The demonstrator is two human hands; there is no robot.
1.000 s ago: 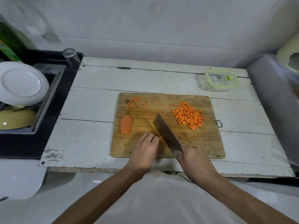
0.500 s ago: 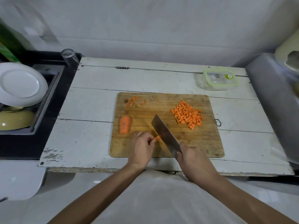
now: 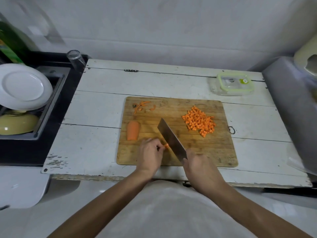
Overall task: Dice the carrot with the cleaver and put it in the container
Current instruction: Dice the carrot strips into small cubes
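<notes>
— Two carrot pieces are left for you on the board, and only one matters right now: the small strip at your left hand's fingertips. Which way does it run?

— Across you, left to right. Your left hand is curled over most of it and pinches it down, so just its right end shows, poking out toward the blade.

— And the cleaver?

— Your right hand is wrapped round the handle at the board's near edge. The blade angles away from you and to the left, and its flat left face sits just beside that exposed end, touching it or nearly so. I can't tell whether the edge is down on the board.

— So the blade crosses the strip's long axis?

— Yes, roughly square to it. Your cut falls right beside your left fingertips, so I'd keep them tucked back.

— The other piece?

— The half carrot lies flat near the board's left edge, long axis pointing away from you, just beyond your left hand. That hand is the nearer one to fetch it.

— The rest?

— The dice pile sits on the board's right side. The container stands on the tabletop past the far right corner, lid on, closer to your right hand. My guess is you're well over halfway.
</notes>
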